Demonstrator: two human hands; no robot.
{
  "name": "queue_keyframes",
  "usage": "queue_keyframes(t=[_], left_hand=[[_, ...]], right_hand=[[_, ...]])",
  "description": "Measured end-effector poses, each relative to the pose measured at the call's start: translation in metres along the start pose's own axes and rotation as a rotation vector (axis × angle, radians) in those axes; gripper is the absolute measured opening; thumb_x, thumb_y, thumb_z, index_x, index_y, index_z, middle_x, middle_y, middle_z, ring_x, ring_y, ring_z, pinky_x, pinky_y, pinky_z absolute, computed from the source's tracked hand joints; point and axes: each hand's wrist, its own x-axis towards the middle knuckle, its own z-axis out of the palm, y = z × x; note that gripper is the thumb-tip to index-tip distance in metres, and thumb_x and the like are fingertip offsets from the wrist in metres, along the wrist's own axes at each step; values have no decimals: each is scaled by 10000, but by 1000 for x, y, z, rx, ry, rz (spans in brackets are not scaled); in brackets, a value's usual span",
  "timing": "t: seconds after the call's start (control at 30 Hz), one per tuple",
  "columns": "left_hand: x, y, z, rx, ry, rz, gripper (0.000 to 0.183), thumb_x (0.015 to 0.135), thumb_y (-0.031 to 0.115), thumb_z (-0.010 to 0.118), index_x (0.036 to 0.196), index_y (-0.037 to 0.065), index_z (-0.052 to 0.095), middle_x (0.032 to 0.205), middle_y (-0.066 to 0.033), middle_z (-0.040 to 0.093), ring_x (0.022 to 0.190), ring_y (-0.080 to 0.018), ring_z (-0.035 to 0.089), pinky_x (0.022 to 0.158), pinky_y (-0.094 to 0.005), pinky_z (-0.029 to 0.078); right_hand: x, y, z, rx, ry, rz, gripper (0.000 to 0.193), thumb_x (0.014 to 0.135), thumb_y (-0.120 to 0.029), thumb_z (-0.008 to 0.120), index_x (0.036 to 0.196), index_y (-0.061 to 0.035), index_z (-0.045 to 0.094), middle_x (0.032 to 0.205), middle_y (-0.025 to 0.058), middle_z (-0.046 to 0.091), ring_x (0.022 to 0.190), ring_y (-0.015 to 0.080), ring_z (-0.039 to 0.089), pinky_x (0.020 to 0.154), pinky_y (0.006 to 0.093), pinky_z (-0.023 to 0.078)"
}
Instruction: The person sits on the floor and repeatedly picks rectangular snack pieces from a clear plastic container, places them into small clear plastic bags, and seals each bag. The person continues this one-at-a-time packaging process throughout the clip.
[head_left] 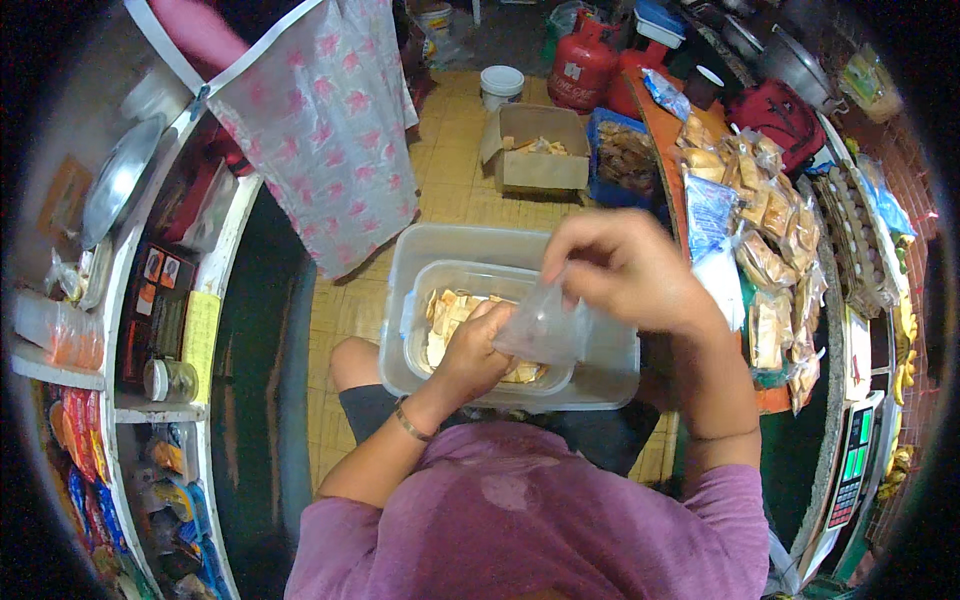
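A clear plastic bag (545,322) is held over the tubs, its lower part gripped in my left hand (478,352). My right hand (622,268), slightly smeared by motion, has its fingers curled together at the bag's upper edge. Beneath them is a clear plastic tub (412,335) with pale yellow, flat broken pieces (450,318) in it; my left hand and the bag hide part of them. This tub sits inside a larger translucent bin (398,270) at my lap.
Beyond the bin stand a cardboard box (540,176) of similar pieces, a blue crate (608,190) and red gas cylinders (580,70). Bagged bread (765,215) covers the orange table at right, near a digital scale (855,460). White shelves (150,412) and a flowered curtain (320,130) flank the left.
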Motion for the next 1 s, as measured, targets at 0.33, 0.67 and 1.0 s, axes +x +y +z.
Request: queue_keyframes(t=[0.33,0.67,1.0], left_hand=[[2,8,0,-623,-229,-437,221,921,169,618,1103,46,597,930,-15,599,802,-81,557,746,-258,478],[-4,7,13,-295,-126,-147,253,920,237,568,1064,31,597,889,-126,604,902,-289,574,815,-377,456],[-15,2,10,-651,-285,-341,330,1007,327,433,976,53,614,769,-35,597,682,-88,565,619,-265,471]], right_hand=[[-10,9,19,200,-99,118,763,705,-92,789,1372,-75,420,1052,44,570,793,121,590,726,260,494],[-12,0,35,306,234,-44,59,775,14,690,832,3,695,794,50,641,649,104,585,572,222,453],[-47,-57,22,-635,-152,-343,370,794,-139,651,1160,-94,622,927,146,626,585,234,605,556,326,513]])
